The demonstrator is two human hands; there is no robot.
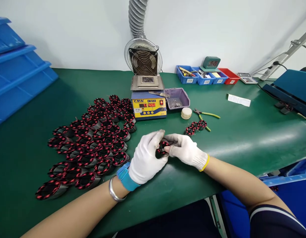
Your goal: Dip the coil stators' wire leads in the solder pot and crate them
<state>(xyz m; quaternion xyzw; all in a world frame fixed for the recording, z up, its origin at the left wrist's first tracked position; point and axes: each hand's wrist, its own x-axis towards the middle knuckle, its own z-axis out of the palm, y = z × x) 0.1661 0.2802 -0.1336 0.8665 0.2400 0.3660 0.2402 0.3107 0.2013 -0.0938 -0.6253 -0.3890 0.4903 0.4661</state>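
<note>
Black ring point(162, 145) (red-dotted), knit gloves point(146, 160)

Left hand point(146, 161) covering much of that red-and-black ring point(163, 144), right hand point(184, 150) hiding more! The blue bins point(16, 79) are cut off at left, the grey hose point(137, 16) up top, and print on the white slip point(239, 100) is too small to read!

Coils point(93, 144) left of solder pot point(150, 114), pliers point(211, 114) right.
</note>
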